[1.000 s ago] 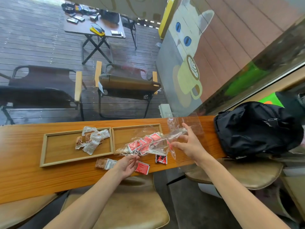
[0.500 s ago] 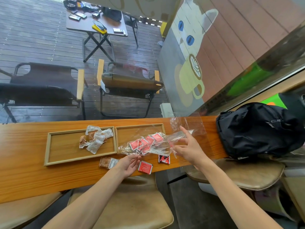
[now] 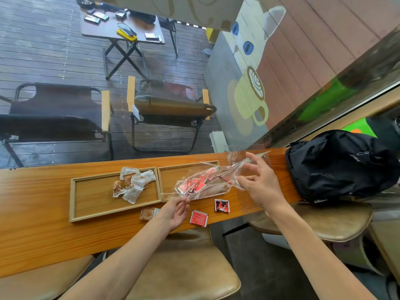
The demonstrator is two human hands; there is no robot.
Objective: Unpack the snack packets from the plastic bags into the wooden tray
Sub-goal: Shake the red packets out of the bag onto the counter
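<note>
A clear plastic bag [image 3: 213, 182] with several red packets [image 3: 194, 186] inside lies over the right wooden tray [image 3: 171, 174]. My left hand [image 3: 175, 212] pinches the bag's near left corner. My right hand [image 3: 258, 184] holds the bag's right, open end with its fingers spread. The left wooden tray [image 3: 91, 198] holds several white and brown packets [image 3: 133, 184]. On the counter in front of the trays lie a brown packet [image 3: 148, 213], a red packet [image 3: 198, 218] and a red and black packet [image 3: 221, 205].
A black backpack [image 3: 342, 163] sits on the counter's right end. Tan padded stools [image 3: 184, 269] stand under the wooden counter [image 3: 36, 232]. Beyond the glass stand folding chairs [image 3: 168, 109] and a small table with phones [image 3: 121, 24].
The bag now lies flatter over the right tray, its red packets shifted toward the left end. My right hand has loosened and spread its fingers. My left hand stays at the bag's corner.
</note>
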